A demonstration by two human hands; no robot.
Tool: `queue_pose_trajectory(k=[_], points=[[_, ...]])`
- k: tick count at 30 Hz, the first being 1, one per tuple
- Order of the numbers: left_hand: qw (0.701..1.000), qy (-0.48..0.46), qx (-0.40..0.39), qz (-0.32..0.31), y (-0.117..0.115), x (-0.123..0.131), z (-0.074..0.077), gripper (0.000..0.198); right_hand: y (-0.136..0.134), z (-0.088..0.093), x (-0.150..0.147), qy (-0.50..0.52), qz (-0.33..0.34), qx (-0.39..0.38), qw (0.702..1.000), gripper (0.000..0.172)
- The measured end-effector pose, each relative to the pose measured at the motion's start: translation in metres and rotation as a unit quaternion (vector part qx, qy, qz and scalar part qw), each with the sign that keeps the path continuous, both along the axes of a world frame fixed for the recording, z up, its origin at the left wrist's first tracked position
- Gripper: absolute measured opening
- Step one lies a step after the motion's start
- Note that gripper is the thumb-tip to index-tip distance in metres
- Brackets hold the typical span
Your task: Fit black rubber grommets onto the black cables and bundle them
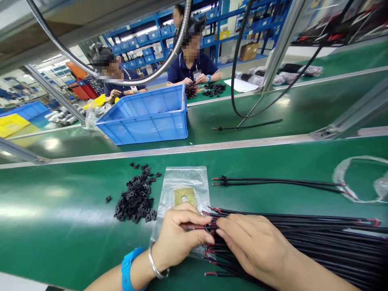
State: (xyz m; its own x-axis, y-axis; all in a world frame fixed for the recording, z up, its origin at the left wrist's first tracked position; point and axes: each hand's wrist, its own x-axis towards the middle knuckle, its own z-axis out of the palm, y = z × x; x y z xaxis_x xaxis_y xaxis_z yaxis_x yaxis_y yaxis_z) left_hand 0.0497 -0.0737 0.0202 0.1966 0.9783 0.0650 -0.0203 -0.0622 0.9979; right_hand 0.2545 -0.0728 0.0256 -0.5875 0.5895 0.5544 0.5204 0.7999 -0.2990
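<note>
My left hand is closed, with thumb and forefinger pinching a small black plastic part at the stripped end of a black cable. My right hand closes on that cable just behind the part, its fingertips almost meeting the left ones. Beneath and beside my right hand lies a bundle of black cables with red wire ends. Under my left hand is a clear zip bag, with a yellowish square pad that has a hole. A pile of small black plastic parts sits left of the bag.
Two cables with black parts on them lie behind the bundle, near a clear plastic loop. Across a metal rail stands a blue crate. Co-workers sit beyond it. A black cord hangs at right.
</note>
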Motion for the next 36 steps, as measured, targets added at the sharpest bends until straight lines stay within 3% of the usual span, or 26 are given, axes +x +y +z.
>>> queue_pose_trajectory(k=[5,16,20,23,26,28,31,33,36], points=[[0.991,0.095,0.093,0.001,-0.002,0.001,0.003,0.028,-0.001,-0.007,-0.003,0.030,0.021,-0.034,0.999,0.020],[0.994,0.082,0.076,0.001,-0.003,0.008,0.004,0.021,-0.004,-0.005,-0.008,0.058,0.047,-0.190,0.979,0.022],[0.990,0.112,0.087,-0.015,0.000,0.006,0.003,0.024,-0.002,0.005,-0.002,0.032,0.042,-0.184,0.982,0.019],[0.976,0.194,0.084,-0.059,0.010,-0.011,0.010,0.038,0.007,0.010,0.012,-0.001,0.006,-0.108,0.994,0.018],[0.919,0.380,0.081,-0.066,0.024,-0.044,0.024,0.058,0.028,0.008,0.032,-0.030,-0.085,0.000,0.996,0.018],[0.848,0.520,0.073,-0.074,0.032,-0.069,0.032,0.048,0.044,0.001,0.043,-0.063,-0.149,0.029,0.986,0.020],[0.761,0.641,0.042,-0.087,0.040,-0.097,0.037,0.034,0.064,-0.014,0.049,-0.117,-0.205,0.019,0.972,0.026],[0.728,0.679,0.023,-0.095,0.043,-0.104,0.035,0.029,0.070,-0.024,0.046,-0.131,-0.219,0.007,0.967,0.026],[0.711,0.694,0.009,-0.110,0.046,-0.105,0.031,0.017,0.074,-0.034,0.040,-0.134,-0.231,-0.005,0.964,0.027]])
